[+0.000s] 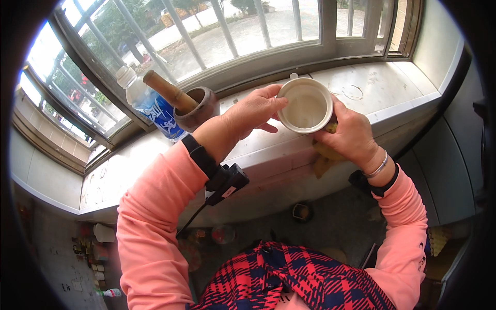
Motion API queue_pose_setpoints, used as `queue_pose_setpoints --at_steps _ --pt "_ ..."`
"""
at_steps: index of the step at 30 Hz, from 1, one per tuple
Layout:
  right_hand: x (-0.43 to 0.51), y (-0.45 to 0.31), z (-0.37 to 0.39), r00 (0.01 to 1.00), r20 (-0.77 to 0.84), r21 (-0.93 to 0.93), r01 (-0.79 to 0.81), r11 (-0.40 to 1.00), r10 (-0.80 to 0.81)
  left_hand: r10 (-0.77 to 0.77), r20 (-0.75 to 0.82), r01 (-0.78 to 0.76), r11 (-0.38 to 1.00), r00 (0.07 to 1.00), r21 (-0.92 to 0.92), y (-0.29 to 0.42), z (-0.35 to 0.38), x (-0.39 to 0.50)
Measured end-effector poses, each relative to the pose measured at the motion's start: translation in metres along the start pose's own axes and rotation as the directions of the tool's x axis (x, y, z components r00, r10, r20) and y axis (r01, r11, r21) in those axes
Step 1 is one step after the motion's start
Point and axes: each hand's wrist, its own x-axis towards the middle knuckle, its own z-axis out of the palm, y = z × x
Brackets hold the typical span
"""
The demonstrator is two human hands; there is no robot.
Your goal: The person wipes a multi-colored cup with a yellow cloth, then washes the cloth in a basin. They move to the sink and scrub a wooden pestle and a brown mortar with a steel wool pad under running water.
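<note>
A cream ceramic cup (pixel 306 104) is held over the window sill, its open mouth facing up toward me. Its inside looks bare, with faint marks at the bottom. My left hand (pixel 257 108) grips the rim from the left, thumb lapping over the edge and lower fingers spread. On the other side, my right hand (pixel 350 130) holds the cup's wall. A yellow-brown cloth (pixel 327 153) hangs beneath that hand, partly hidden by it and the cup. A small white piece (pixel 294 76) shows just behind the far rim; I cannot tell whether it belongs to the cup.
On the sill (pixel 267 141) at left stand a plastic bottle (pixel 164 112) with a blue label and a mortar (pixel 201 110) holding a wooden pestle (pixel 170 91). Barred windows (pixel 228 35) rise behind. A black device (pixel 228 184) with a cable hangs by my left wrist.
</note>
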Motion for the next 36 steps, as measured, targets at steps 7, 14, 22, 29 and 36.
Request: queue_pose_setpoints --at_steps 7,14,22,29,36 --pt "-0.011 -0.002 0.001 0.988 -0.122 -0.022 0.091 0.996 -0.093 0.136 -0.009 -0.136 0.990 0.991 -0.033 -0.004 0.006 -0.007" --pt "-0.032 -0.020 0.002 0.998 -0.069 0.422 0.038 0.906 -0.010 0.159 -0.056 -0.160 0.987 0.986 -0.018 -0.011 0.020 -0.055" --pt "-0.056 -0.075 0.041 0.985 0.091 0.585 0.064 0.808 -0.144 0.164 -0.240 -0.266 0.823 0.957 -0.502 -0.054 0.042 -0.152" --pt "-0.082 -0.134 0.103 0.837 0.351 0.746 0.021 0.666 -0.420 -0.034 -0.425 -0.255 0.756 0.904 -0.603 -0.126 0.044 -0.257" --pt "-0.116 -0.211 0.152 0.640 0.383 0.778 0.165 0.606 -0.666 -0.225 -0.538 -0.269 0.674 0.812 -0.688 -0.188 0.074 -0.379"
